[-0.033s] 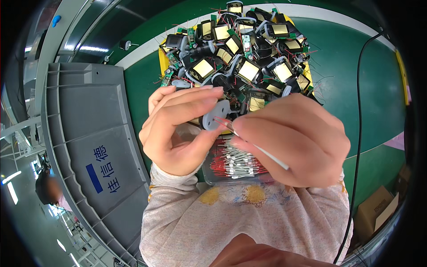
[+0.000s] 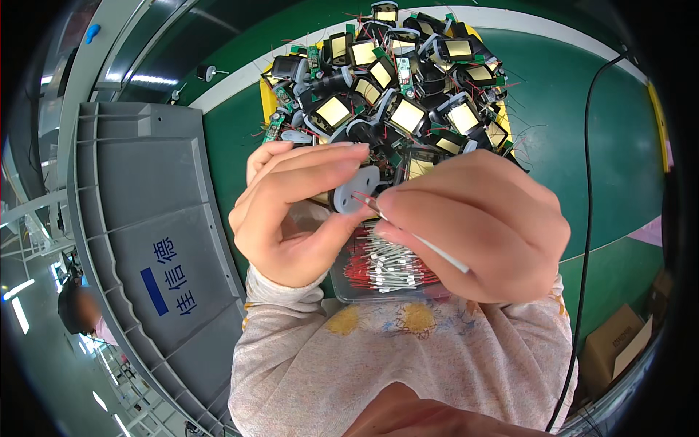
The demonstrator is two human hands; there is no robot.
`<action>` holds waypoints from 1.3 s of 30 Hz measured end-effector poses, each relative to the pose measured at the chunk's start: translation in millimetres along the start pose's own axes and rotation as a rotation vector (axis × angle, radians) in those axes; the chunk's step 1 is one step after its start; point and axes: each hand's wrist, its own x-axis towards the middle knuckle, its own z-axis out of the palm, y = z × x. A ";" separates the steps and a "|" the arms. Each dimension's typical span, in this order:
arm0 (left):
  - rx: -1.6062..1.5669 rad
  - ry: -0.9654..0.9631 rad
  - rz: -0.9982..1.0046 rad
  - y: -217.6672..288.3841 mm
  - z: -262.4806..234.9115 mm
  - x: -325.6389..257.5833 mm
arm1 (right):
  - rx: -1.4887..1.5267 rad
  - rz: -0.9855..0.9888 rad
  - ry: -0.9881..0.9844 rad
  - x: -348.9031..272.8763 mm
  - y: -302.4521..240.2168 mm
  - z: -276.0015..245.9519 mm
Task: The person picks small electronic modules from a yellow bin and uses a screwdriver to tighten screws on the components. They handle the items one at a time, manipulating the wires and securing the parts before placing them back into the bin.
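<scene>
My left hand is closed around a small black housing whose light grey oval end piece, with small holes in it, faces right. Between the thumb and fingers of my right hand is a thin lead, white along its length with red wire ends. The red tips reach the face of the grey end piece by one hole; whether they are inside it I cannot tell. Below both hands sits a clear plastic box of similar white and red leads, partly hidden by my right hand.
Ahead, a heap of black housings with yellow panels, green circuit boards and thin wires covers a yellow tray on the green table. A grey crate stands at left. A black cable runs down the right, near a cardboard box.
The grey end piece in my left hand has shifted very slightly right. My right hand has moved a little left and up with the lead.
</scene>
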 end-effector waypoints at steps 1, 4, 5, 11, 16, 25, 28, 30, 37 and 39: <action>-0.064 -0.013 -0.011 -1.6 -0.2 -0.1 | 0.024 -0.005 -0.007 0.0 2.6 1.4; -0.144 -0.034 -0.006 -5.4 0.6 0.1 | 0.088 0.018 -0.029 2.0 7.9 3.5; -0.142 -0.038 -0.019 -3.3 0.3 1.0 | 0.102 0.033 -0.032 3.7 9.0 3.0; -0.445 0.078 -0.195 1.3 5.6 -4.7 | 0.165 0.159 -0.039 9.6 7.4 -0.2; -0.548 0.070 0.022 -14.8 10.2 -4.5 | 0.038 0.186 -0.090 8.9 -0.6 -5.2; -0.660 0.178 -0.174 3.4 14.2 -11.5 | -0.090 0.099 -0.018 3.0 -1.3 1.1; -0.641 0.181 -0.136 4.2 13.5 -13.1 | -0.033 0.077 -0.021 2.4 0.0 2.3; -0.612 0.113 -0.093 1.8 8.8 -10.4 | 0.000 0.094 -0.040 3.5 -1.1 1.2; -0.549 0.046 -0.080 2.9 1.9 -6.8 | 0.003 0.126 -0.049 2.6 -6.4 3.5; -0.549 0.112 -0.115 3.0 8.3 -11.2 | -0.029 0.150 -0.035 0.6 -4.9 5.5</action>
